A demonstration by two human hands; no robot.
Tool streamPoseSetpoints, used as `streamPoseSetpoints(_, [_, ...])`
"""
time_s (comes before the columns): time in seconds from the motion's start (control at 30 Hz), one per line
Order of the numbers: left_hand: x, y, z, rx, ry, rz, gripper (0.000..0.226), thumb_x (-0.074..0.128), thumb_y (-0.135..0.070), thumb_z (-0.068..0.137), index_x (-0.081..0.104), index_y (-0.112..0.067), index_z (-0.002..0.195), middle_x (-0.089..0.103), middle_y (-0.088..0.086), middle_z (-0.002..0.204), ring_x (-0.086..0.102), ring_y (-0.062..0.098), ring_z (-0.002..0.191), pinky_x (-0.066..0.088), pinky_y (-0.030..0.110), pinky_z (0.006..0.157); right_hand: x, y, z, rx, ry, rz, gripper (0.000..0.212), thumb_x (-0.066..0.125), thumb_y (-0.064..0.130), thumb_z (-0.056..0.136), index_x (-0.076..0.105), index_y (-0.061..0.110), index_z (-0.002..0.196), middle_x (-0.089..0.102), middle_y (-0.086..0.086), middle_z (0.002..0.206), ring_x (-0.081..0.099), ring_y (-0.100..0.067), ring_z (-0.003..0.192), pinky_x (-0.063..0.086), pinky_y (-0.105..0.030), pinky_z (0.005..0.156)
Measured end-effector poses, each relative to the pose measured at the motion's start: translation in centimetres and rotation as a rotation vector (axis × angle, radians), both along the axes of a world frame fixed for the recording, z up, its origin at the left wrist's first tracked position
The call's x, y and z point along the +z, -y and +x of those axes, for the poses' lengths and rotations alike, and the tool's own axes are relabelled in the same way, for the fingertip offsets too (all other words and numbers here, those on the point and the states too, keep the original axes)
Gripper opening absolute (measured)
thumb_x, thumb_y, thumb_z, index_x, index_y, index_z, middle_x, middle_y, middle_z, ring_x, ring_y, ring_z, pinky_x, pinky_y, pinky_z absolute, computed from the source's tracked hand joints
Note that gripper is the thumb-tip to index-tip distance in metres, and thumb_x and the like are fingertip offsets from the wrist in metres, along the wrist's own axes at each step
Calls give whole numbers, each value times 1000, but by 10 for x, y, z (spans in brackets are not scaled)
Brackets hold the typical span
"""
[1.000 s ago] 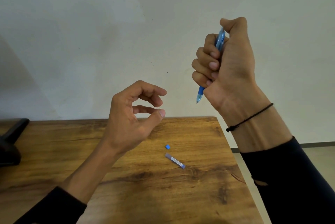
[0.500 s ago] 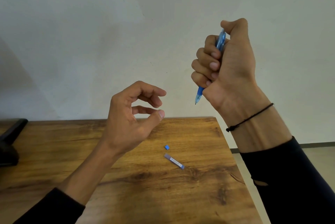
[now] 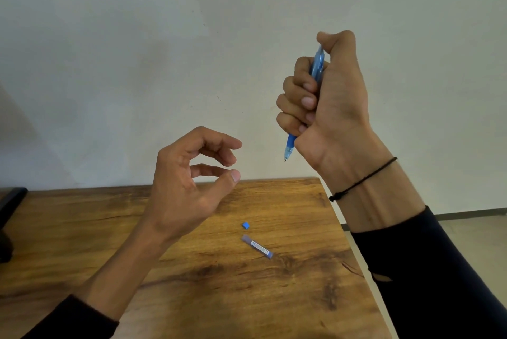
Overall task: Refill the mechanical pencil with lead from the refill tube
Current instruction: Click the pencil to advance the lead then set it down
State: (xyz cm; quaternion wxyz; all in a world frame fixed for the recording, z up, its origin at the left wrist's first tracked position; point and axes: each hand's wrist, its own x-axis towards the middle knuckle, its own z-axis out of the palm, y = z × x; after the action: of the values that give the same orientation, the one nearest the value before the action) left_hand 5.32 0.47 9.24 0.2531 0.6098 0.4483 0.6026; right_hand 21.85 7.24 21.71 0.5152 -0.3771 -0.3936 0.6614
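My right hand [image 3: 333,97] is fisted round the blue pencil [image 3: 317,64], tip down w/ thumb on its top end, held above the table [image 3: 192,278], left hand [image 3: 189,182] loosely curled & empty nearby, tube [image 3: 257,246] & small blue cap [image 3: 246,225] lying on the wood below.

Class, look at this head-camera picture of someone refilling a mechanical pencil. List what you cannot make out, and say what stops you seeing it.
- Head view: the top of the mechanical pencil is covered by the right hand, thumb over it.
- Any lead in the left hand: too thin to see.
- The refill tube on the table: label too small to read, contents unclear.
- The dark object: cut off by the left edge.
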Motion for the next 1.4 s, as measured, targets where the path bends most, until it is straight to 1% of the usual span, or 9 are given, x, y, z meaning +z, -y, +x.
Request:
streamPoseSetpoints(0.23, [-3,-1,0,-2,-6,-8,35,82,-8,79,76,-27,107,74,-7,92,73,20,93,64,27,76,0,-1,1,-4,-1,-1,55,40,45,104,26,19,57,19,2,50,10,-15,44,13,-26,43])
streamPoseSetpoints(0.63, [-5,-2,0,2,-15,-5,35,82,-8,79,76,-26,108,74,-7,93,73,22,95,65,27,76,-1,-3,4,-10,-23,-3,54,40,45,103,26,20,57,19,2,50,9,-15,44,11,-26,44])
streamPoseSetpoints(0.83, [-4,-2,0,-3,-2,-7,35,82,-7,78,76,-25,107,74,-7,91,73,20,93,65,28,76,-7,-8,4,11,-19,-9,61,43,53,107,33,20,58,26,4,48,15,-12,41,15,-26,41])
streamPoseSetpoints(0.9, [-4,-2,-1,-2,0,-3,35,82,-7,78,76,-26,108,74,-7,92,73,20,93,65,27,76,-10,-10,4,18,-22,7,59,40,54,110,40,18,63,31,4,49,19,-11,41,16,-27,42])
streamPoseSetpoints(1.0, [-4,-2,-1,0,-4,0,36,82,-7,79,76,-26,108,74,-6,93,73,20,93,64,26,76,-17,-15,1,0,5,43,40,35,40,116,49,14,89,43,0,56,27,-11,46,22,-26,46])
streamPoseSetpoints(1.1, [-5,-2,-1,-3,3,3,35,82,-7,79,76,-26,108,73,-5,93,72,19,93,64,25,75,-25,-19,0,-18,89,75,20,37,24,117,51,11,111,57,-9,71,42,-15,55,39,-28,50])
streamPoseSetpoints(1.2, [-6,-3,-1,-3,1,-2,36,82,-7,79,75,-26,109,73,-7,93,72,20,93,64,24,75,-42,-26,3,-77,292,115,22,51,22,112,63,5,121,62,-9,88,58,-16,72,59,-27,60])
streamPoseSetpoints(1.3, [-8,-3,-1,-2,11,-13,36,81,-7,79,75,-27,108,72,-7,91,72,19,91,62,23,74,-68,-37,8,-139,594,151,19,68,25,104,74,9,112,64,-5,92,63,-18,83,67,-32,67])
streamPoseSetpoints(1.4, [-11,-3,-1,-9,14,-21,36,80,-6,79,75,-29,107,72,-6,90,72,18,91,62,22,73,-102,-47,17,-179,866,194,15,81,30,94,76,16,95,69,-3,86,68,-21,78,61,-37,67])
